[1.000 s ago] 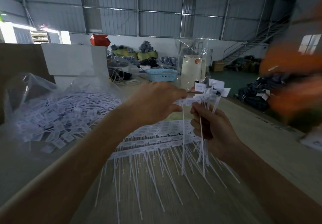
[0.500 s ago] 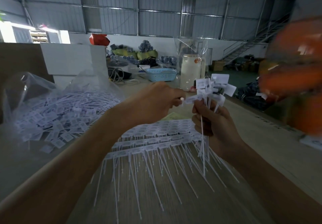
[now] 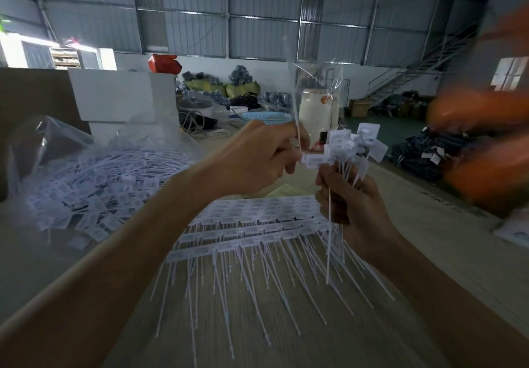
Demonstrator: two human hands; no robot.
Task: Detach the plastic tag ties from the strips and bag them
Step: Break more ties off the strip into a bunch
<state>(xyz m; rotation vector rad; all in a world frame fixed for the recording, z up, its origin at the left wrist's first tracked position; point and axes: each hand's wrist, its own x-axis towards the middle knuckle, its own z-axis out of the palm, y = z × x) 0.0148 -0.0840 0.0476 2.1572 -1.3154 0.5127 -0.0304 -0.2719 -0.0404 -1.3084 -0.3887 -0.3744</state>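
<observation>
My right hand [image 3: 350, 204] grips a bundle of white tag ties [image 3: 353, 146] upright, flags on top and tails hanging below the fist. My left hand [image 3: 262, 157] pinches one tie [image 3: 313, 160] at the bundle's left side, its thin tail sticking up past the fingers. Under both hands, several strips of joined ties [image 3: 252, 230] lie in rows on the wooden table [image 3: 429, 241], tails pointing toward me. A clear plastic bag [image 3: 51, 150] lies open at the left with a heap of loose ties [image 3: 94, 193] in it.
A white box [image 3: 120, 95] stands behind the bag, a brown board at far left. A cream container [image 3: 316, 114] wrapped in clear film and a blue basket [image 3: 264, 115] sit at the table's far end. Blurred orange shapes [image 3: 486, 144] move at right. The table's right edge drops to the floor.
My left hand has come back to the bundle and pinches one tie at its side; its tail now points up. The bundle sits slightly higher. The orange blur at right has shifted.
</observation>
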